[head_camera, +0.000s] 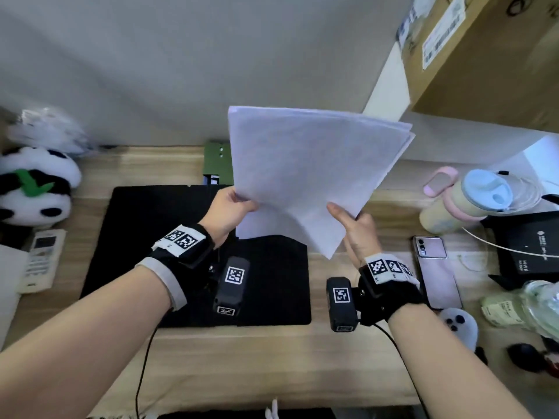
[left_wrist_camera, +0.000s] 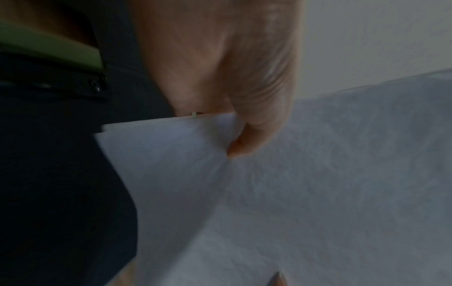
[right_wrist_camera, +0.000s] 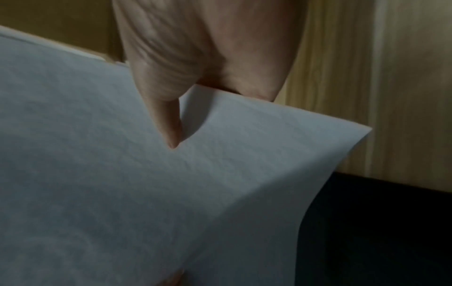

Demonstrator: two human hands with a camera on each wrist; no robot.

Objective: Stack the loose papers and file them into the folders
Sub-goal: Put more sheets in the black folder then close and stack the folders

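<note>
Desk: a pale wooden desk (head_camera: 348, 352) against a plain wall, with a black mat (head_camera: 145, 237) lying on its middle
Left fingers: the left hand (head_camera: 225, 211) pinches the near left edge of the papers (head_camera: 305, 176), thumb on top and the other fingers hidden beneath
Right fingers: the right hand (head_camera: 357, 231) clamps the near right edge the same way, thumb pressed flat on the top sheet; the right wrist view shows that corner curling down past the thumb
Papers: held in the air above the far half of the mat, tilted away from the person, touching nothing but the two hands
Stack state: the sheets are not squared; at the far right corner their edges fan apart, and the left wrist view shows stepped corners by the thumb
Folder: I take the dark green thing (head_camera: 216, 163) at the far edge of the desk, partly behind the papers, for a folder, but too little of it shows to be sure
Step in hand: probably squaring the bundle before filing
How to do it well: loosen both pinches a little, stand the bundle on its long edge and tap it on the mat, then turn it and tap the short edge, so the fanned sheets slide level
Risk: a tight pinch keeps the offset locked in; too slack and the loose sheets slip out
Right side of desk: a phone (head_camera: 435, 267), a capped bottle (head_camera: 462, 201) and a black box (head_camera: 532, 246) lie well clear of the papers
</note>
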